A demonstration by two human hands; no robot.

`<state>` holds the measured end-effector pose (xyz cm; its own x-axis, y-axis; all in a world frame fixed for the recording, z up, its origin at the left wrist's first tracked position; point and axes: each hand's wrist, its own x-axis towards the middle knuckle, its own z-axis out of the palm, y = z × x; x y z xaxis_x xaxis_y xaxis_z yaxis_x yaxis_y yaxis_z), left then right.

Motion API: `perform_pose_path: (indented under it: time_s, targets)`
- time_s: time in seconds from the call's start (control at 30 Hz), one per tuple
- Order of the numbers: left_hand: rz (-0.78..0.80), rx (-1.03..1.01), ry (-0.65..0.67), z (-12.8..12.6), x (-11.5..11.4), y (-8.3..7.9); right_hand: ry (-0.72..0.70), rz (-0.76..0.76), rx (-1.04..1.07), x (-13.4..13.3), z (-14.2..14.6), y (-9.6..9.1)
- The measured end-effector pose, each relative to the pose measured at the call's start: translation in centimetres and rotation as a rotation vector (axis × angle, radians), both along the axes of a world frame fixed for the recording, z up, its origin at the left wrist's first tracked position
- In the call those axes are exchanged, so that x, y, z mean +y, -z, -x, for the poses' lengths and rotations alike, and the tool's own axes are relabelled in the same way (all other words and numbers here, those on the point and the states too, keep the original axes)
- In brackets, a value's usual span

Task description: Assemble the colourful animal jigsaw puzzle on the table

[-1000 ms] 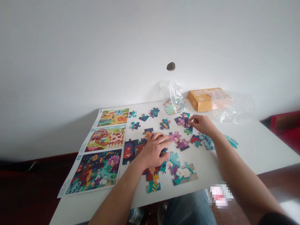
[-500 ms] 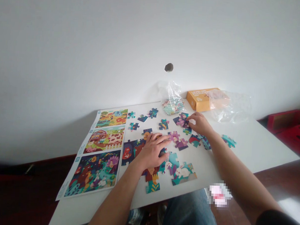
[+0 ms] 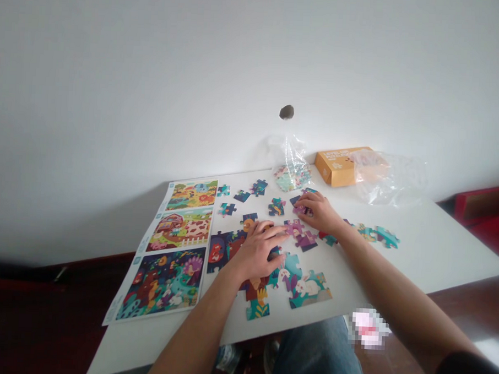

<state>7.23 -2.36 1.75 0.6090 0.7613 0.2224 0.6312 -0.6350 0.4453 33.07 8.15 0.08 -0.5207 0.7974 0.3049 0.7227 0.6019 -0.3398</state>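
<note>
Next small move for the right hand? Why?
I'd probably have the right hand nudge the purple puzzle part at its fingertips toward the purple pair nearer the body: the colours look alike, and the bottom printed picture shows one purple bird. The left hand rests on the assembled section beside that pair.

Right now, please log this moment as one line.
left hand: on joined puzzle pieces; right hand: on purple puzzle piece; box: on table
</note>
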Motion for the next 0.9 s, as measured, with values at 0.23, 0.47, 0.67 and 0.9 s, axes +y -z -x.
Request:
perform_pose_path:
  time_s: [0.23,0.47,0.67,0.9]
  targets:
    - [-0.027,-0.105,-0.068,0.4,0.0,0.0,0.09,-0.008,-0.023,0.0,-0.1,0.1]
    - [-0.009,-0.072,-0.05,0.0,0.0,-0.1,-0.007,0.024,0.037,-0.3,0.7,-0.4]
    - [0.003,-0.033,-0.029,0.2,0.1,0.0,0.078,0.049,0.159,-0.7,-1.7,-3.2]
    - [-0.011,-0.026,-0.033,0.1,0.2,0.2,0.578,0.056,-0.014,-5.6,-12.2,-4.4]
